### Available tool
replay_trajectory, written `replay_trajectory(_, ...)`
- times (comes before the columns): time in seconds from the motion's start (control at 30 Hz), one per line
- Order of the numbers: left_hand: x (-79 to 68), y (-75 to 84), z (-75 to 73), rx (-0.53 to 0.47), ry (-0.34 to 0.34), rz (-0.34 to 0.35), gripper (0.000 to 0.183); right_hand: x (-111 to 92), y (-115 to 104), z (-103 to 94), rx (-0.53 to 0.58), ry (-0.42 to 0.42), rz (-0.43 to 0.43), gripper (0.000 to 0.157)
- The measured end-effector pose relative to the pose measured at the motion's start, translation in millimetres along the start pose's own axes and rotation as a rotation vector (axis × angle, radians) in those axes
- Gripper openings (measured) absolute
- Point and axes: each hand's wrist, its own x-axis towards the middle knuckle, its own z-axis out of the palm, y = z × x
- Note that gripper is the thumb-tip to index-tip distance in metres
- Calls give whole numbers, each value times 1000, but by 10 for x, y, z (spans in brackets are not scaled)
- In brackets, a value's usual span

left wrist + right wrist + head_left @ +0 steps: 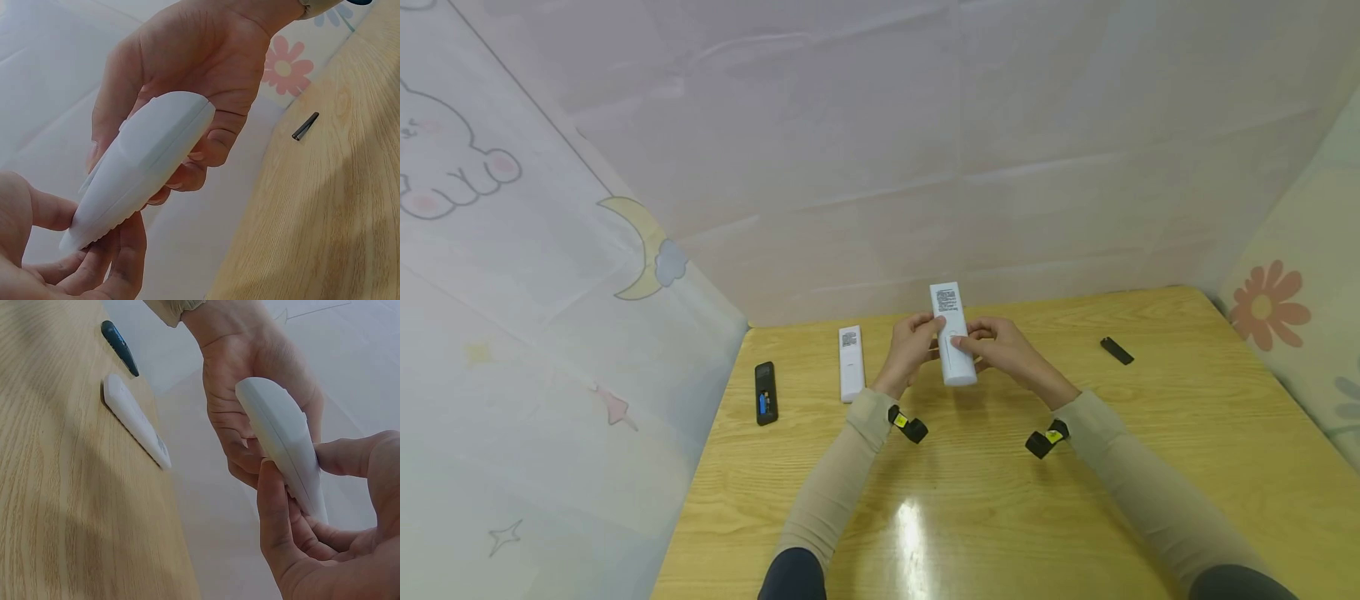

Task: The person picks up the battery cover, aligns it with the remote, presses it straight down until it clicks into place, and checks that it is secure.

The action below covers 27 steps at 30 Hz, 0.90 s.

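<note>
A white remote control (956, 325) is held above the table between both hands, its printed label and battery cover facing up. My left hand (912, 348) grips its left side, thumb on the back face and fingers curled underneath. From the right, my right hand (1009, 352) grips it too, with the thumb on the battery cover. Both wrist views show the remote edge-on, with fingers of the left hand (75, 250) and the right hand (325, 531) beneath it. Whether the cover sits fully flush cannot be told.
On the wooden table (970, 517), a second white remote (852, 367) lies to the left. Beside it is a black remote (765, 392) with its battery compartment uncovered and a blue battery inside. A small black battery cover (1117, 350) lies to the right. Printed cloth walls border the table.
</note>
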Motion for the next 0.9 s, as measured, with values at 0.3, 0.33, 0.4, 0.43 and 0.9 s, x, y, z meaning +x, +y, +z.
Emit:
replay_trajectory(0.3, 8, -17, -6, -5, -9, -3, 46, 0, 4, 5, -4, -7, -2, 45)
replay_trajectory(0.33, 9, -17, -7, -5, -8, -4, 46, -3, -2, 4, -5, -6, -2, 45)
replay_trajectory(0.4, 10, -16, -8, -2, -10, -5, 47, -6, -11, 8, -6, -4, -4, 44)
replay_trajectory(0.43, 10, -15, -9, -2, -10, -5, 47, -7, -13, 10, -5, -2, -5, 44)
replay_trajectory(0.9, -13, -19, -18, 4, -15, -2, 41, -14, 22, 14, -23, -3, -6, 48)
